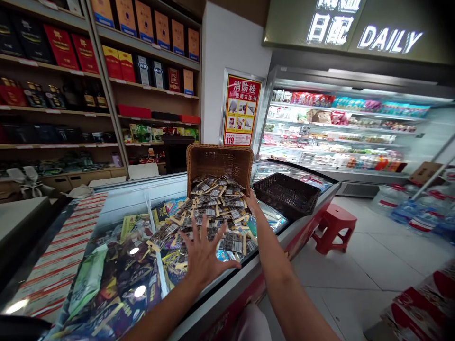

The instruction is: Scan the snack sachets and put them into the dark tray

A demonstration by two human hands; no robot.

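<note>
A brown wicker basket (pixel 219 162) is tipped on its side on the glass lid of a chest freezer (pixel 121 201). Many small snack packets (pixel 213 208) spill from it across the glass. My left hand (pixel 204 253) is spread flat, fingers apart, at the near edge of the pile. My right hand (pixel 251 201) reaches to the basket's lower right rim and touches the packets there; its fingers are partly hidden among them. Neither hand visibly holds anything.
A dark empty basket (pixel 287 193) sits on the freezer to the right. A red plastic stool (pixel 334 226) stands on the tiled floor beside it. Shelves of boxed goods (pixel 71 57) line the left wall; an open refrigerated case (pixel 337 137) runs along the back right.
</note>
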